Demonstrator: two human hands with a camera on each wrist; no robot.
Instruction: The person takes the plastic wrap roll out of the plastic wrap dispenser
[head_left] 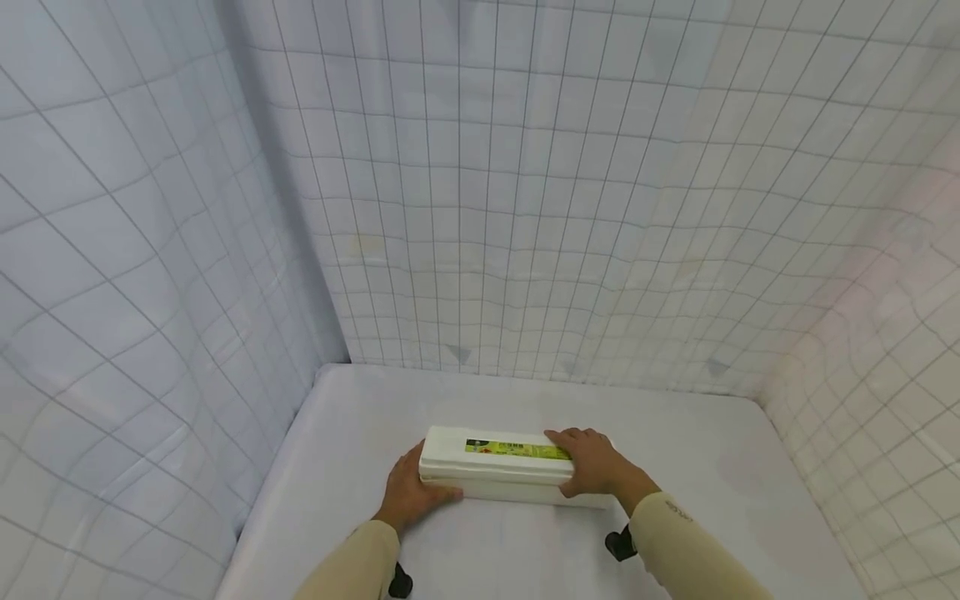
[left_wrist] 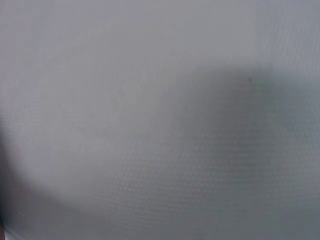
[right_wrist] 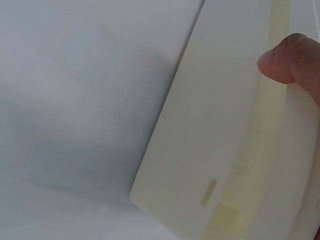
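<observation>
A long white lidded box with a yellow-green label on its lid lies crosswise on the white surface. My left hand grips its left end, thumb along the lower front side. Over the right part my right hand holds the box, fingers across the lid and thumb down the front. In the right wrist view, that thumb presses on a pale yellowish strip along the side of the box. The left wrist view shows a blurred pale surface with shadow; the box is not seen there.
The white padded surface extends around the box. White wall sheets with a dark grid stand at the back, left and right. Small black wrist devices sit under both sleeves.
</observation>
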